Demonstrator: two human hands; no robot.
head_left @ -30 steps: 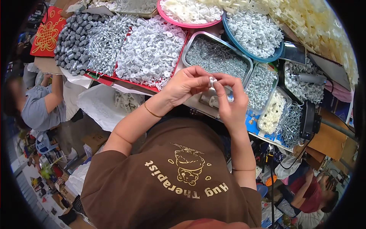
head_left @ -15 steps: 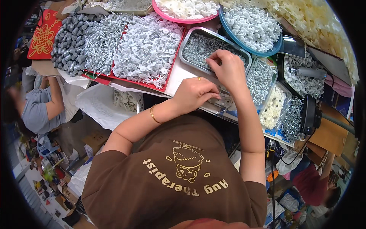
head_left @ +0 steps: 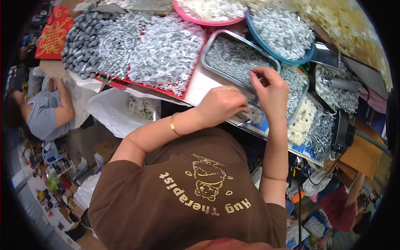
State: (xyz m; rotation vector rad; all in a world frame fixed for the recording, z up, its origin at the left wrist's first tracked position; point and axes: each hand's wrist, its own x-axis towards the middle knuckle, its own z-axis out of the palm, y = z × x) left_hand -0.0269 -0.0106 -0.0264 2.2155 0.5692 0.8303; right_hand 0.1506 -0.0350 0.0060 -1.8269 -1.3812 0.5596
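Observation:
My left hand point(head_left: 221, 104), with a gold bracelet on the wrist, is closed into a loose fist at the table's near edge. It holds a small silver metal part point(head_left: 251, 113) that sticks out below the knuckles. My right hand point(head_left: 270, 89) reaches forward over the near corner of a grey metal tray point(head_left: 208, 48) full of tiny silver screws. Its thumb and forefinger are pinched together in the screws, and what they grip is too small to make out. The two hands are a short way apart.
A red tray point(head_left: 121, 83) bears heaps of white-and-silver fittings and dark grey cylinders point(head_left: 81, 46). A blue bowl point(head_left: 279, 31), a pink bowl point(head_left: 208, 10) and more bins of small parts point(head_left: 308, 121) lie to the right. A person in grey point(head_left: 46, 112) sits at left.
My hands, joined on the small part a second ago, have separated. The right hand went out to the screw tray and has drawn back toward its near corner; the left hand stays at the table edge.

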